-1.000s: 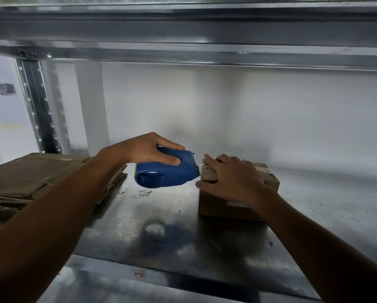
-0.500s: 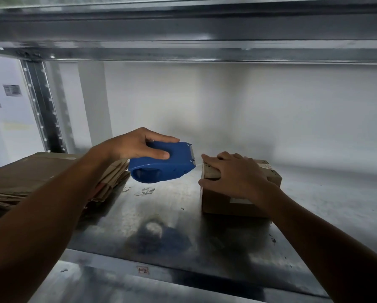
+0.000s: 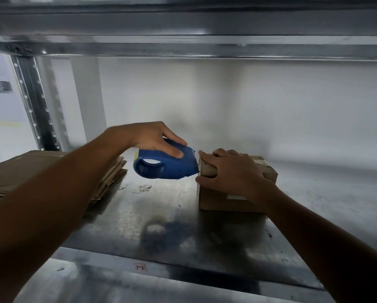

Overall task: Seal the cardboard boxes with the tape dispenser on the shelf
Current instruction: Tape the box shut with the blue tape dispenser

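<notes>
head view: scuffed steel shelf [image 3: 126,217], white wall [image 3: 248,106] behind.

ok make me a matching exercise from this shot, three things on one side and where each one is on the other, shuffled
1 tape dispenser
2 cardboard box
3 flattened cardboard stack

a lying at the left of the shelf
b gripped by the left hand, above the shelf
c under the right hand

Pairs: 1-b, 2-c, 3-a
</notes>
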`<state>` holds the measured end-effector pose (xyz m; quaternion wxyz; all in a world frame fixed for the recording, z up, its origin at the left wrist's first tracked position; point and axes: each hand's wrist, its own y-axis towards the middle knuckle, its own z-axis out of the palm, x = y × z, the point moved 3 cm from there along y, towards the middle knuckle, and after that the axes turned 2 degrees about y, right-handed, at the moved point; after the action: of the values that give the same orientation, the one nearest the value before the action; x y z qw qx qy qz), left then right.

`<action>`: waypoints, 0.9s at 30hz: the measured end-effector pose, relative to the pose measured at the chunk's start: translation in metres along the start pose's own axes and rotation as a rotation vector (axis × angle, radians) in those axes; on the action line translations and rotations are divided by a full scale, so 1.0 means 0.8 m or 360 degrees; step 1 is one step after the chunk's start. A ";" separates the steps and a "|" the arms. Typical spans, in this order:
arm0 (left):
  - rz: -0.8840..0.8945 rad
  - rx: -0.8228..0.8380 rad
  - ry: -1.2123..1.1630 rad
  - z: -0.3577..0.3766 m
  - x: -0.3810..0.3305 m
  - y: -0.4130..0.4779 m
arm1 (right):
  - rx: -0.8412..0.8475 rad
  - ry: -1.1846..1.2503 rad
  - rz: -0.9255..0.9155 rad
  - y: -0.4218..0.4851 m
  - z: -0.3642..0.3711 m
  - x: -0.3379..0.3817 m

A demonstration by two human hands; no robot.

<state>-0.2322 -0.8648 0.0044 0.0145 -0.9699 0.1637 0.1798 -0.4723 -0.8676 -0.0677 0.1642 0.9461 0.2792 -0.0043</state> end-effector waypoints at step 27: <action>0.0042 -0.0007 0.0380 0.022 0.008 0.039 | -0.0033 0.0054 -0.0009 -0.003 -0.007 0.000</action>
<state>-0.2423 -0.8950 -0.0132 -0.0097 -0.9822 0.1767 0.0636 -0.4745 -0.8639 -0.0632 0.1692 0.9435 0.2846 0.0143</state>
